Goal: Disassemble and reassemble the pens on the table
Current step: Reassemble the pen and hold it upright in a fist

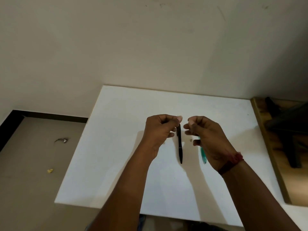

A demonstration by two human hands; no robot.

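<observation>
A black pen [180, 145] lies on the white table [116, 147], pointing toward me, its far end just under my left fingers. My left hand [160, 130] hovers over that end with thumb pressed to forefinger; a tiny dark bit shows at the fingertips. My right hand [206, 137] hovers beside it, fingers loosely curled and apart, with nothing visible in them. A green translucent pen [203, 155] lies on the table, mostly hidden under my right hand. A small speck-like piece [190, 140] rests on the table between the two pens.
The table's far edge meets a plain wall [150, 47]. A wooden surface with a dark chair [286, 130] is at the right. To the left is bare floor [33, 164] with scraps of litter.
</observation>
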